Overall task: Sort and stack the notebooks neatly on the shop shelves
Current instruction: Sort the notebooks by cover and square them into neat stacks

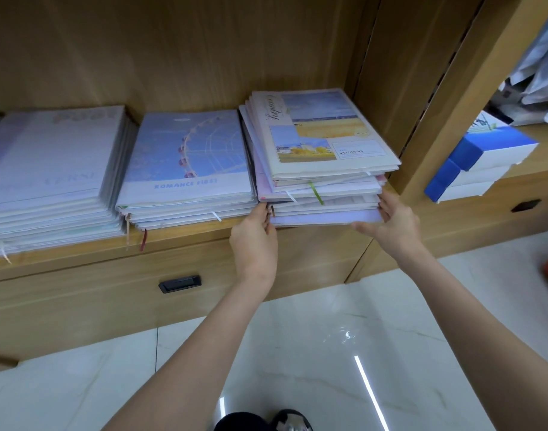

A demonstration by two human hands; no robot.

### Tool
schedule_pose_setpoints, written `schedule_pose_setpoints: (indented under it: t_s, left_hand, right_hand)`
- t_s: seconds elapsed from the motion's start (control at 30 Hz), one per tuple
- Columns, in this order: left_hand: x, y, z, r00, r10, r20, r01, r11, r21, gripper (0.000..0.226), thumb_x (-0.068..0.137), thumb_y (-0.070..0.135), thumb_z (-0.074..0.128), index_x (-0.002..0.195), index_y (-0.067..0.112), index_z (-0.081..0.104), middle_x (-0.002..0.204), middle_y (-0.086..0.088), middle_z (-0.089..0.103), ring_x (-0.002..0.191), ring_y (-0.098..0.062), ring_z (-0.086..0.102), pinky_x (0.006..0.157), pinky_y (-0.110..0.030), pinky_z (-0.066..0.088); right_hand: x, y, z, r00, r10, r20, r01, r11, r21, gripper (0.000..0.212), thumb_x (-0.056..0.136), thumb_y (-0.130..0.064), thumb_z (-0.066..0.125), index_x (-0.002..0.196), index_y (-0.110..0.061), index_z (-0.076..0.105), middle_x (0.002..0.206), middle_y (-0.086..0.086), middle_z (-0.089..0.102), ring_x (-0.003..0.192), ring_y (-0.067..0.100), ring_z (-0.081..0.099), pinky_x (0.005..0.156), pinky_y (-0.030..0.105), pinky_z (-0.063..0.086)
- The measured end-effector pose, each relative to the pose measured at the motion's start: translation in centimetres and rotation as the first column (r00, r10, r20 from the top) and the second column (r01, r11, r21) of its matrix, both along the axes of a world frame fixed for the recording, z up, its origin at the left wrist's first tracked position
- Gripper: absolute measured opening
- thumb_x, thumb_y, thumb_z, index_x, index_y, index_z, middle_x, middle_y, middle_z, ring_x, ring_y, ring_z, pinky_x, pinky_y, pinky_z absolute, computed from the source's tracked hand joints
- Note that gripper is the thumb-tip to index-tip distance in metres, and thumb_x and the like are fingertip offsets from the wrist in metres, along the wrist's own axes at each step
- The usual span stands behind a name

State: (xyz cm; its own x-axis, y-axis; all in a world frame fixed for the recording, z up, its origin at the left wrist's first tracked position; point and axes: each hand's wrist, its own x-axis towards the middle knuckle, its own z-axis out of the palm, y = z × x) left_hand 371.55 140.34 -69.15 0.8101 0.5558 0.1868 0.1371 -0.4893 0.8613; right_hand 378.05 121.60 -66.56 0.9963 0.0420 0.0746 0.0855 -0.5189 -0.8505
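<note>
Both hands, my left hand (256, 234) and right hand (394, 223), clamp the right stack (322, 169)'s bottom corners; three notebook stacks sit across the shelf (185, 236), mid-frame.

We read this as a stationery shop: light wooden shelving (179, 234) carries three flat stacks of wrapped notebooks (185, 169), boxed stock (481, 160) sits in the next bay, drawers (179, 284) run beneath, and the floor is glossy white tile (328, 353).
</note>
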Motion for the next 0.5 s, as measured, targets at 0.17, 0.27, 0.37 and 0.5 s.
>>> schedule_pose_setpoints:
  t_s: [0.17,0.27,0.37,0.5]
  left_hand:
    - [0.0,0.0,0.1,0.999,0.021,0.029,-0.020,1.000,-0.011,0.032,0.084,-0.008,0.056,0.115,0.000,0.063,0.106,-0.015,0.069,0.100,-0.027,0.065,0.091,-0.030,0.046]
    - [-0.1,0.0,-0.1,0.998,0.033,0.052,-0.034,0.999,0.030,0.028,0.084,-0.006,0.058,0.110,0.000,0.065,0.101,-0.015,0.070,0.095,-0.028,0.066,0.089,-0.033,0.048]
    - [-0.3,-0.1,-0.2,0.997,0.048,0.055,-0.052,0.995,0.079,0.020,0.084,-0.004,0.057,0.101,0.001,0.067,0.093,-0.016,0.071,0.088,-0.029,0.067,0.085,-0.035,0.050]
    - [-0.3,-0.1,-0.2,0.997,0.045,0.061,-0.054,0.986,0.160,0.016,0.085,-0.001,0.055,0.093,0.005,0.068,0.085,-0.012,0.072,0.081,-0.028,0.067,0.077,-0.038,0.053]
  right_hand:
    - [0.2,-0.1,-0.7,0.995,-0.101,0.007,0.100,0.994,0.053,0.068,0.065,-0.005,0.082,0.128,-0.010,0.055,0.117,-0.003,0.061,0.111,0.005,0.053,0.099,0.020,0.039]
    - [0.2,-0.2,-1.1,0.988,-0.153,0.019,0.151,0.987,0.057,0.066,0.066,-0.008,0.082,0.126,-0.009,0.056,0.121,0.005,0.063,0.117,0.010,0.055,0.097,0.021,0.039]
    - [-0.1,-0.2,-1.9,0.979,-0.201,0.039,0.197,0.976,0.090,0.064,0.067,-0.010,0.082,0.126,-0.010,0.057,0.120,0.005,0.064,0.115,0.011,0.056,0.102,0.028,0.042]
    - [-0.6,-0.2,-2.3,0.966,-0.248,0.076,0.243,0.968,0.064,0.055,0.072,-0.012,0.079,0.123,-0.011,0.059,0.117,0.006,0.065,0.114,0.013,0.057,0.093,0.020,0.039]
